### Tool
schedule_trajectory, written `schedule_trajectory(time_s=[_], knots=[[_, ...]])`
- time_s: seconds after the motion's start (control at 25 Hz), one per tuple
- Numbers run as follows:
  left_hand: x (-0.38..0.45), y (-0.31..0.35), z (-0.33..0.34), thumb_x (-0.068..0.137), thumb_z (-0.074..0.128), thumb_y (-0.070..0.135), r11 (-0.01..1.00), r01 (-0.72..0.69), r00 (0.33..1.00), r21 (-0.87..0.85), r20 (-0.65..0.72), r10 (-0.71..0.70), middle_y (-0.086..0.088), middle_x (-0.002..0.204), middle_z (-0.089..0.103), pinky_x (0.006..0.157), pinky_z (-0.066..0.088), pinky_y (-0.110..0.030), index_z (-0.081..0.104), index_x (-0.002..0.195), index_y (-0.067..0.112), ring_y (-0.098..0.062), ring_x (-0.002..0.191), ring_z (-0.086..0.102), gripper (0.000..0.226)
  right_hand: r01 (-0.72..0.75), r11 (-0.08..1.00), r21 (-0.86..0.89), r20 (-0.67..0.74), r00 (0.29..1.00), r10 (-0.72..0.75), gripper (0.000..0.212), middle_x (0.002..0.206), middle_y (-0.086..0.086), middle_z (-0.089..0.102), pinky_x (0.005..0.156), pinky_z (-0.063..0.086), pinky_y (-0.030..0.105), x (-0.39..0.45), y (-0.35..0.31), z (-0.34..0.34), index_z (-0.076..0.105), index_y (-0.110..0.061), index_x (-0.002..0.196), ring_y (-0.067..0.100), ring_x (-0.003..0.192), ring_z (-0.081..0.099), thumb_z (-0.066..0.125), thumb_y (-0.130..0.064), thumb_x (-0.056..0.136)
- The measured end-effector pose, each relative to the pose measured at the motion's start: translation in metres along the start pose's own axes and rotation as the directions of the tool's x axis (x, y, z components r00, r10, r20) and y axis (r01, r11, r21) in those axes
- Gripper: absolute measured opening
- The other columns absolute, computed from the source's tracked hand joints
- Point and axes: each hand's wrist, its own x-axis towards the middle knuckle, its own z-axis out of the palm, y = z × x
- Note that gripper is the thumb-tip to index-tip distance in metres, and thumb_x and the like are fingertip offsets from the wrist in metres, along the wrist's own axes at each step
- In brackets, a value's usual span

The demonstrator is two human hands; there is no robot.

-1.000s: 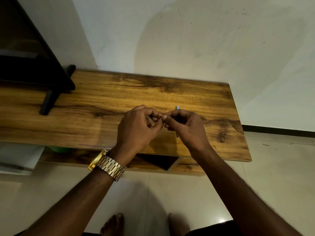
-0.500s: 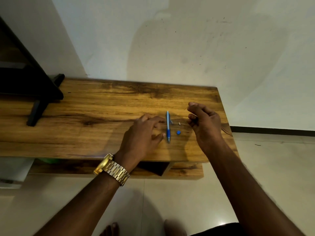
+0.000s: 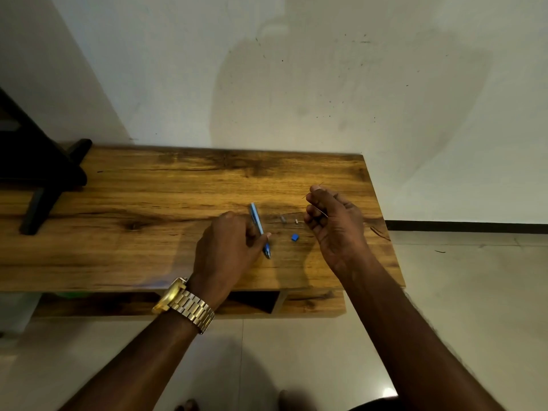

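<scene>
At the far left a black stand (image 3: pixel 44 200) is seen on the wooden table (image 3: pixel 148 247). A gold watch (image 3: pixel 184 304) is worn on the left wrist. The blue pen (image 3: pixel 256 219) is gripped by the left hand (image 3: pixel 228 250), fingers curled round its barrel, tip pointed to the near edge. Just right of it, two small grey parts (image 3: pixel 283 218) and a blue cap (image 3: pixel 294 237) are laid on the wood. A thin rod (image 3: pixel 321 184) is pinched by the right hand (image 3: pixel 335 226), fingers curled, above the table's right end
</scene>
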Motion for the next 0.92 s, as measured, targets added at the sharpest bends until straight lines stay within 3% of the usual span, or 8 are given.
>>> schedule_trajectory(time_s=[0.12, 0.24, 0.36, 0.6, 0.68, 0.8, 0.92], knots=[[-0.001, 0.001, 0.0, 0.088, 0.073, 0.072, 0.996, 0.077, 0.997, -0.051, -0.013, -0.078, 0.009, 0.099, 0.066, 0.058, 0.049, -0.026, 0.063, 0.109, 0.026, -0.008, 0.084, 0.066, 0.051, 0.005, 1.0, 0.009, 0.0, 1.0, -0.005, 0.013, 0.089, 0.006, 0.072, 0.065, 0.059, 0.025, 0.0, 0.001, 0.003, 0.075, -0.005, 0.109, 0.013, 0.075, 0.064, 0.075, -0.008, 0.097], [0.001, 0.01, 0.007, 0.086, 0.068, 0.079, 0.992, 0.083, 0.996, 0.097, 0.004, -0.084, 0.001, 0.112, 0.067, 0.07, 0.055, -0.032, 0.068, 0.116, 0.022, -0.016, 0.1, 0.066, 0.065, 0.017, 1.0, -0.002, -0.017, 1.0, -0.017, 0.01, 0.086, 0.005, 0.072, 0.064, 0.059, 0.025, 0.001, 0.002, 0.004, 0.075, -0.006, 0.107, 0.011, 0.071, 0.063, 0.074, -0.007, 0.097], [0.003, 0.017, 0.006, 0.09, 0.069, 0.065, 0.989, 0.075, 0.997, 0.128, 0.012, -0.077, -0.001, 0.109, 0.07, 0.079, 0.058, -0.037, 0.075, 0.102, 0.022, -0.021, 0.107, 0.066, 0.046, 0.015, 1.0, -0.017, -0.005, 1.0, -0.015, 0.009, 0.084, 0.005, 0.071, 0.065, 0.059, 0.025, 0.0, 0.003, 0.002, 0.074, -0.006, 0.106, 0.011, 0.071, 0.064, 0.074, -0.008, 0.097], [-0.009, 0.008, -0.009, 0.095, 0.072, 0.043, 0.997, 0.06, 0.997, 0.046, 0.052, -0.062, 0.004, 0.091, 0.069, 0.064, 0.052, -0.03, 0.068, 0.083, 0.026, -0.018, 0.096, 0.073, 0.021, -0.006, 0.999, -0.054, 0.051, 0.999, 0.008, 0.01, 0.085, 0.006, 0.07, 0.073, 0.062, 0.027, -0.003, 0.007, 0.007, 0.076, -0.007, 0.106, 0.012, 0.075, 0.067, 0.076, -0.011, 0.097], [-0.01, 0.003, -0.01, 0.094, 0.074, 0.04, 0.998, 0.061, 0.998, -0.002, 0.028, -0.061, 0.003, 0.099, 0.071, 0.063, 0.057, -0.032, 0.066, 0.097, 0.024, -0.018, 0.093, 0.074, 0.018, -0.004, 0.999, -0.046, 0.06, 0.998, 0.007, 0.012, 0.087, 0.006, 0.071, 0.073, 0.062, 0.028, -0.004, 0.009, 0.011, 0.075, -0.007, 0.108, 0.014, 0.077, 0.067, 0.076, -0.012, 0.097], [-0.009, 0.001, -0.008, 0.1, 0.066, 0.044, 1.0, -0.004, 1.0, -0.027, 0.008, 0.005, 0.001, 0.111, 0.067, 0.061, 0.058, -0.031, 0.051, 0.13, 0.028, -0.017, 0.086, 0.069, 0.038, -0.005, 0.999, -0.042, 0.046, 0.999, 0.007, 0.013, 0.085, 0.006, 0.072, 0.07, 0.063, 0.027, -0.004, 0.012, 0.014, 0.074, -0.006, 0.11, 0.014, 0.077, 0.068, 0.075, -0.01, 0.098], [-0.009, 0.004, -0.007, 0.1, 0.061, 0.06, 0.999, -0.045, 0.998, 0.028, 0.04, 0.044, -0.002, 0.125, 0.065, 0.075, 0.061, -0.037, 0.051, 0.141, 0.033, -0.021, 0.104, 0.067, 0.05, -0.008, 0.999, -0.049, 0.036, 0.999, 0.01, 0.009, 0.084, 0.005, 0.072, 0.071, 0.062, 0.027, -0.002, 0.012, 0.012, 0.074, -0.007, 0.106, 0.014, 0.076, 0.068, 0.076, -0.01, 0.098]])
